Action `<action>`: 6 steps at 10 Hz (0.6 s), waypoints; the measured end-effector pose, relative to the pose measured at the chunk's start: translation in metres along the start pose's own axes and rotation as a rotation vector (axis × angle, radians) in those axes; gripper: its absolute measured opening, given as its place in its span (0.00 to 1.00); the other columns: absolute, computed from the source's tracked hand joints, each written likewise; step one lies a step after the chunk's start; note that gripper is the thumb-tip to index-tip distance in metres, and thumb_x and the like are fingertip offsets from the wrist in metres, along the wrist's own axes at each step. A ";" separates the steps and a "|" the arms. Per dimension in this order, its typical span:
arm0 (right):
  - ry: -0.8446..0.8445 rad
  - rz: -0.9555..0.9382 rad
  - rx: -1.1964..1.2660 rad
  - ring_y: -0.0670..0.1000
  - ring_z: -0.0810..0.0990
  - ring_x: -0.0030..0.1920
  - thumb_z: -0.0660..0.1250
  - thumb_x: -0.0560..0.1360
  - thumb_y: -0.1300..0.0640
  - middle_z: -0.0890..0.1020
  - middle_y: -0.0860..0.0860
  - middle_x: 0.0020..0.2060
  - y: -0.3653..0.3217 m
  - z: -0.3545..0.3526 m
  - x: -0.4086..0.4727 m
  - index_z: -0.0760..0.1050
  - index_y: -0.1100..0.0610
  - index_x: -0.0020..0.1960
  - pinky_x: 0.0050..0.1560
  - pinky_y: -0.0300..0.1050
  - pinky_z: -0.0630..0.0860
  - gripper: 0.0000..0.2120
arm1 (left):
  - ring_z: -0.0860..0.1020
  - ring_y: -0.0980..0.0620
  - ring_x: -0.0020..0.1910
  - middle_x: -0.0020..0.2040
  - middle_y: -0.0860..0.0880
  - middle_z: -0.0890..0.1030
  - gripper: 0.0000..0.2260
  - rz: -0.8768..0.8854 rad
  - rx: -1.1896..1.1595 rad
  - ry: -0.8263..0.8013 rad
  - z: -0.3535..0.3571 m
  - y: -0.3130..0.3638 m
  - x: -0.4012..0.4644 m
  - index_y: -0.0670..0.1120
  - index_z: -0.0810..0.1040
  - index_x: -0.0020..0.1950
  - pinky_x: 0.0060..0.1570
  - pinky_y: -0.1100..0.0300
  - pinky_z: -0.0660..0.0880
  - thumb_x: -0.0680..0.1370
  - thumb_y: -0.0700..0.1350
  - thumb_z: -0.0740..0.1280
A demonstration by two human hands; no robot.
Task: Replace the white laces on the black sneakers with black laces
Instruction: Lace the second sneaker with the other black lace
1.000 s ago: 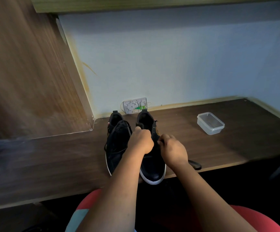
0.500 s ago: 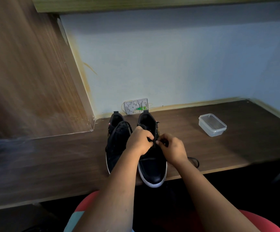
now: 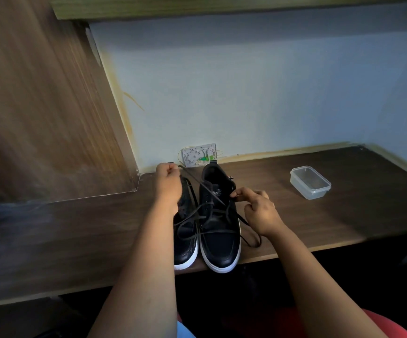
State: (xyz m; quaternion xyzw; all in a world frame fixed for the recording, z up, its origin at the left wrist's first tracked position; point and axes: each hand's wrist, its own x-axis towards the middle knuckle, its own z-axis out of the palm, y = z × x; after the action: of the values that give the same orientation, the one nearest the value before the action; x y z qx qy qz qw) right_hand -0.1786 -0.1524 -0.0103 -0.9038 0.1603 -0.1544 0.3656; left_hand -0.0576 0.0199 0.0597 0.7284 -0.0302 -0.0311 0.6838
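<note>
My left hand (image 3: 168,181) pinches one end of the black lace (image 3: 198,182), pulled up and taut over the left shoe (image 3: 185,237); my right hand (image 3: 258,208) pinches the lace at an upper eyelet of the right shoe (image 3: 219,228), both shoes at the desk (image 3: 343,215) front edge. Risk: pulling too hard could drag the shoe off the edge or tangle the slack loops across both shoes. A plastic tub (image 3: 310,182) sits well apart to the right and a wall socket (image 3: 198,154) behind; neither blocks me.
</note>
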 end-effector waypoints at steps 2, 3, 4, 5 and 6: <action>0.027 -0.024 0.023 0.49 0.69 0.59 0.50 0.63 0.64 0.80 0.33 0.45 0.005 0.004 0.003 0.74 0.40 0.54 0.61 0.54 0.70 0.28 | 0.74 0.52 0.32 0.38 0.47 0.76 0.10 -0.245 -0.157 -0.430 0.038 -0.005 -0.032 0.45 0.70 0.52 0.42 0.56 0.73 0.83 0.52 0.58; 0.012 -0.030 0.030 0.51 0.71 0.60 0.48 0.62 0.61 0.80 0.34 0.47 0.007 0.002 0.003 0.73 0.40 0.54 0.60 0.54 0.70 0.29 | 0.76 0.46 0.52 0.57 0.45 0.75 0.15 0.396 1.028 -0.531 0.043 -0.025 -0.027 0.45 0.71 0.62 0.50 0.54 0.72 0.79 0.52 0.64; 0.026 -0.032 0.052 0.50 0.70 0.59 0.48 0.64 0.60 0.80 0.35 0.46 0.008 0.001 0.002 0.74 0.41 0.54 0.61 0.54 0.69 0.26 | 0.77 0.41 0.48 0.49 0.41 0.77 0.11 0.329 1.196 -0.706 0.043 -0.026 -0.025 0.39 0.79 0.53 0.43 0.54 0.70 0.80 0.45 0.61; 0.034 -0.010 0.097 0.47 0.69 0.59 0.48 0.65 0.50 0.82 0.36 0.45 0.007 -0.001 0.002 0.74 0.39 0.51 0.62 0.51 0.68 0.22 | 0.77 0.45 0.42 0.40 0.45 0.77 0.12 0.308 1.086 -0.756 0.034 -0.021 -0.022 0.40 0.80 0.46 0.41 0.56 0.69 0.80 0.47 0.64; 0.033 0.020 0.119 0.45 0.69 0.59 0.54 0.68 0.48 0.82 0.37 0.47 0.012 0.000 0.005 0.74 0.36 0.47 0.63 0.52 0.68 0.14 | 0.77 0.52 0.45 0.45 0.49 0.80 0.07 0.272 0.744 -0.538 0.023 -0.018 -0.012 0.46 0.82 0.45 0.46 0.58 0.71 0.79 0.45 0.65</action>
State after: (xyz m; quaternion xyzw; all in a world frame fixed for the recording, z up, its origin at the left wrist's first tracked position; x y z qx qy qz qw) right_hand -0.1762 -0.1623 -0.0177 -0.8761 0.1659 -0.1750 0.4175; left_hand -0.0718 -0.0009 0.0401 0.8792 -0.3104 -0.1161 0.3424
